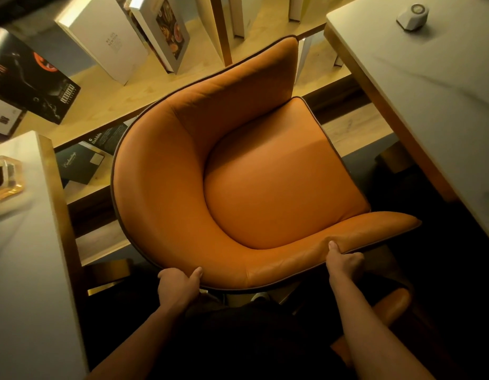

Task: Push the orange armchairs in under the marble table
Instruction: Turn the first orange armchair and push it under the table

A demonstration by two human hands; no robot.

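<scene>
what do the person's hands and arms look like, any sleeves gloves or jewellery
Both forearms are bare up to the frame edge, with no sleeves in view. The left hand and right hand wear no gloves, and no rings, watch or bracelet show. Dark clothing sits between the arms.

The armchair (254, 171) stands at centre, the marble table (435, 100) at two o'clock, another table (26, 264) at eight o'clock, shelved books (106, 48) at eleven o'clock.

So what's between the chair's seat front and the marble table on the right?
Head view: between the orange armchair seat front and the marble table edge lies only a bare gap, showing dark floor and wooden shelving below.
</scene>
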